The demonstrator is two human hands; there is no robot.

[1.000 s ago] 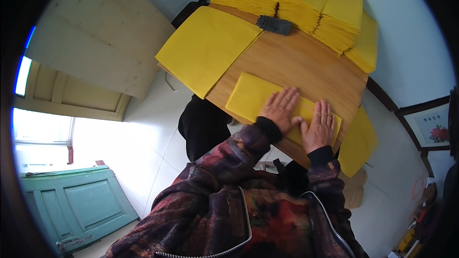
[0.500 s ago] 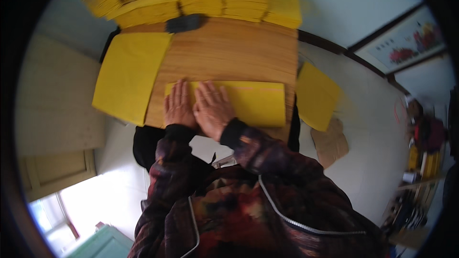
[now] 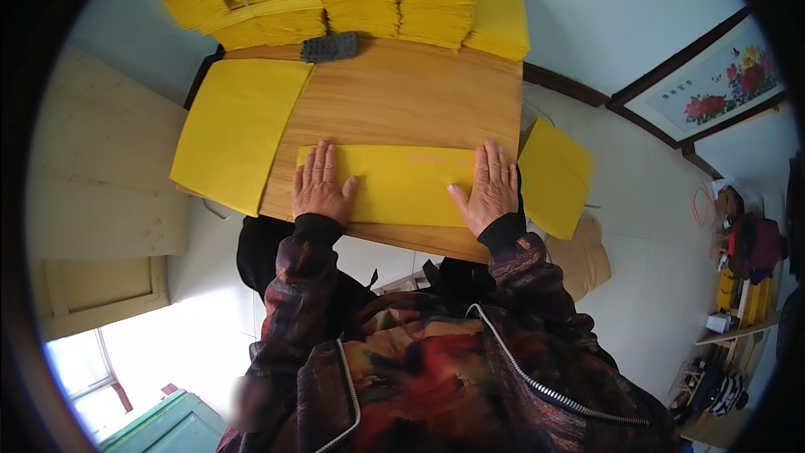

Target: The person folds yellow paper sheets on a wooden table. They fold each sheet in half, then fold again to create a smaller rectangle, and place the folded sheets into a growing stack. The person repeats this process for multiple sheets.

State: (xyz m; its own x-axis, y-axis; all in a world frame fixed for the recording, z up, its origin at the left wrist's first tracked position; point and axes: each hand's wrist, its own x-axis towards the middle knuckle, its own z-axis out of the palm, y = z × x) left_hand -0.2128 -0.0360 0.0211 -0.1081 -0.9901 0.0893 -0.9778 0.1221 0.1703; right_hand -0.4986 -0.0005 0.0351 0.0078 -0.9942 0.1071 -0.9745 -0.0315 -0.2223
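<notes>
A folded sheet of yellow paper [image 3: 402, 184] lies lengthwise along the near edge of the wooden table [image 3: 411, 101]. On its left end my left hand [image 3: 323, 184] rests flat, thumb apart from the fingers. My right hand [image 3: 490, 189] lies flat over the right end, its thumb spread inward. Neither hand grips anything. To the left of the folded paper, flat yellow sheets [image 3: 239, 130] lie at the table's left side and overhang its edge.
Stacks of folded yellow paper [image 3: 436, 0] line the table's far edge, with a dark grey textured block [image 3: 329, 47] in front. Beyond the right edge is another yellow sheet [image 3: 558, 176], above brown cardboard [image 3: 580, 264]. A framed flower picture [image 3: 713, 84] stands by the right wall.
My right hand has moved from beside my left hand to the right end of the folded paper. My left hand stays on the left end, its thumb now spread.
</notes>
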